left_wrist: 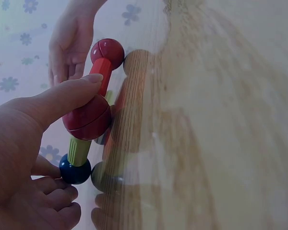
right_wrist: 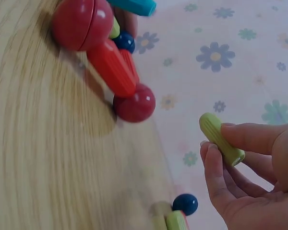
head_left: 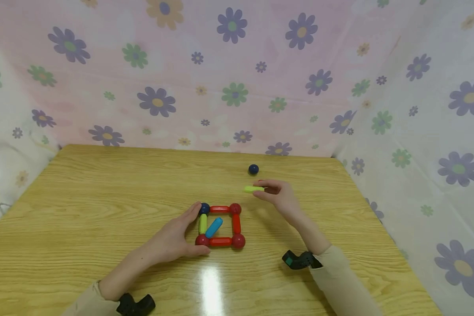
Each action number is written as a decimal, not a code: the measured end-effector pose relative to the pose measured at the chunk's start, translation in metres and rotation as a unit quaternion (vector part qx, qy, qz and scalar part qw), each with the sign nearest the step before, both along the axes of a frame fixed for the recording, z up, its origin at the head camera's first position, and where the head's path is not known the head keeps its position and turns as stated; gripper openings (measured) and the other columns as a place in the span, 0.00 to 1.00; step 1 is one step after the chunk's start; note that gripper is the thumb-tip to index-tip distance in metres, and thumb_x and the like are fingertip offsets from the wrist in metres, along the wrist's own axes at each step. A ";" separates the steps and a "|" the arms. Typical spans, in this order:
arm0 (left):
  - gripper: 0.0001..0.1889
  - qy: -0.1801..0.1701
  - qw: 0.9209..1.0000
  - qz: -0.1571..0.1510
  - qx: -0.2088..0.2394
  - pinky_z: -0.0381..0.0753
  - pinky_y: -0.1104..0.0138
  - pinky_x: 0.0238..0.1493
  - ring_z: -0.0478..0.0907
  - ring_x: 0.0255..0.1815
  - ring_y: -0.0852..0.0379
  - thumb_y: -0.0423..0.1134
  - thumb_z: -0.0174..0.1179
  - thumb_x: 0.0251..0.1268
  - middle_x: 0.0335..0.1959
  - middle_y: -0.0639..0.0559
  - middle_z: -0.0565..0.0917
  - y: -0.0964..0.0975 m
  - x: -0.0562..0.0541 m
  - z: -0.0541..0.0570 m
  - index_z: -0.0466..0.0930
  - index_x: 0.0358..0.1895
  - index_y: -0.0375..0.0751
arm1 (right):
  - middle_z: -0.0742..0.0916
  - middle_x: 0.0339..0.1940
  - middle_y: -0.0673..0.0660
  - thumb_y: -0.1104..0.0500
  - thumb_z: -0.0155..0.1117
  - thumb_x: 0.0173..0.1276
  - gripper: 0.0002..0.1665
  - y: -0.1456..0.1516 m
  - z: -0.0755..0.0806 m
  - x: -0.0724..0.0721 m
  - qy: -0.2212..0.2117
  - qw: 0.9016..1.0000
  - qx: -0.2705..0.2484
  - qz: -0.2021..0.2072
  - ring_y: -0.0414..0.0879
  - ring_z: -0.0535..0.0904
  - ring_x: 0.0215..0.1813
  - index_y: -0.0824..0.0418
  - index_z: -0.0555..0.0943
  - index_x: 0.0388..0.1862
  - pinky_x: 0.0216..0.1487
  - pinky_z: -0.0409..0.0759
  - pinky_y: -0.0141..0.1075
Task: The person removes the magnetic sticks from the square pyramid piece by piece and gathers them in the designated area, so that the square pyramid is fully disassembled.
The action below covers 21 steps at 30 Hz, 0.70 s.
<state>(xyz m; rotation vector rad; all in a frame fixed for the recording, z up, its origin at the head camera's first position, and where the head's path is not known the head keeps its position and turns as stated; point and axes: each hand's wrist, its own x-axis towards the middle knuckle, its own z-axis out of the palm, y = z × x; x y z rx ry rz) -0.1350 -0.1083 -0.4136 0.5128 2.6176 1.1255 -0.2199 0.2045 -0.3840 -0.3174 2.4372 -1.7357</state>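
Note:
My right hand (head_left: 278, 197) pinches a yellow-green magnetic rod (right_wrist: 221, 139) between thumb and fingers, above the table. My left hand (head_left: 174, 239) holds the left side of a square frame of magnetic rods and balls, fingers at its dark blue ball (head_left: 204, 208) and thumb by the near-left red ball (left_wrist: 89, 119). Red balls form the other corners. Red rods (head_left: 220, 242) make three sides and a yellow-green rod (head_left: 203, 224) the left one. From the near-left ball a light blue rod (head_left: 214, 228) appears to stick up at a slant.
A loose dark blue ball (head_left: 253, 169) lies on the wooden table (head_left: 102, 188) beyond the right hand. Near it, another yellow-green rod (right_wrist: 176, 220) with a bit of red beside it is partly cut off. Flowered cloth (head_left: 197, 105) hangs behind and to the sides.

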 end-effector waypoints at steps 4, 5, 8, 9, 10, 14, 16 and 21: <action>0.63 -0.001 1.000 -0.001 0.001 0.60 0.44 0.75 0.51 0.80 0.42 0.61 0.76 0.47 0.82 0.46 0.50 0.000 0.000 -0.001 0.47 0.81 0.40 | 0.83 0.60 0.59 0.56 0.72 0.66 0.23 0.013 -0.003 0.000 -0.008 1.000 0.016 -0.009 0.43 0.86 0.48 0.63 0.84 0.57 0.56 0.82 0.48; 0.63 -0.002 1.000 -0.001 0.001 0.59 0.44 0.75 0.51 0.81 0.42 0.61 0.76 0.47 0.82 0.47 0.50 0.000 0.000 -0.001 0.46 0.81 0.40 | 0.83 0.60 0.60 0.55 0.72 0.66 0.22 0.016 -0.004 -0.001 -0.010 1.000 0.021 -0.009 0.43 0.86 0.48 0.62 0.84 0.57 0.56 0.82 0.48; 0.63 -0.002 1.000 -0.001 0.001 0.59 0.44 0.75 0.51 0.81 0.42 0.62 0.76 0.47 0.82 0.47 0.50 0.000 0.000 -0.001 0.46 0.81 0.41 | 0.83 0.60 0.60 0.56 0.72 0.66 0.22 0.024 -0.007 -0.002 -0.014 0.999 0.031 -0.017 0.42 0.85 0.48 0.62 0.83 0.58 0.56 0.83 0.46; 0.63 -0.002 1.000 0.000 0.001 0.59 0.44 0.75 0.51 0.80 0.41 0.62 0.76 0.47 0.82 0.47 0.50 0.000 0.000 -0.001 0.46 0.81 0.41 | 0.83 0.60 0.61 0.57 0.72 0.66 0.23 0.026 -0.008 -0.003 -0.013 0.999 0.035 -0.019 0.42 0.85 0.48 0.63 0.83 0.58 0.55 0.83 0.46; 0.63 -0.002 1.000 0.000 0.001 0.59 0.44 0.75 0.51 0.80 0.41 0.62 0.76 0.47 0.82 0.47 0.50 0.000 0.000 -0.001 0.46 0.81 0.41 | 0.83 0.60 0.62 0.57 0.72 0.66 0.23 0.028 -0.009 -0.004 -0.012 0.999 0.038 -0.023 0.42 0.85 0.47 0.64 0.82 0.58 0.54 0.84 0.46; 0.63 -0.002 1.000 0.000 0.001 0.60 0.44 0.75 0.52 0.80 0.41 0.62 0.76 0.47 0.82 0.47 0.50 -0.001 0.000 -0.002 0.46 0.81 0.41 | 0.83 0.60 0.65 0.59 0.71 0.66 0.24 0.035 -0.014 -0.008 -0.010 0.999 0.035 -0.033 0.41 0.84 0.49 0.67 0.82 0.59 0.54 0.84 0.44; 0.63 -0.002 1.000 0.000 0.000 0.60 0.44 0.75 0.52 0.80 0.41 0.62 0.76 0.47 0.82 0.47 0.50 -0.001 0.000 -0.002 0.46 0.81 0.41 | 0.83 0.60 0.65 0.59 0.72 0.66 0.24 0.037 -0.017 -0.010 -0.008 0.999 0.035 -0.037 0.40 0.84 0.49 0.68 0.82 0.58 0.53 0.84 0.42; 0.63 0.002 1.000 -0.001 -0.001 0.60 0.44 0.75 0.52 0.80 0.41 0.62 0.76 0.47 0.82 0.47 0.50 0.000 0.000 -0.001 0.47 0.81 0.41 | 0.84 0.56 0.66 0.59 0.72 0.66 0.22 0.042 -0.022 -0.013 -0.002 0.997 0.039 -0.059 0.40 0.84 0.45 0.67 0.83 0.56 0.47 0.85 0.37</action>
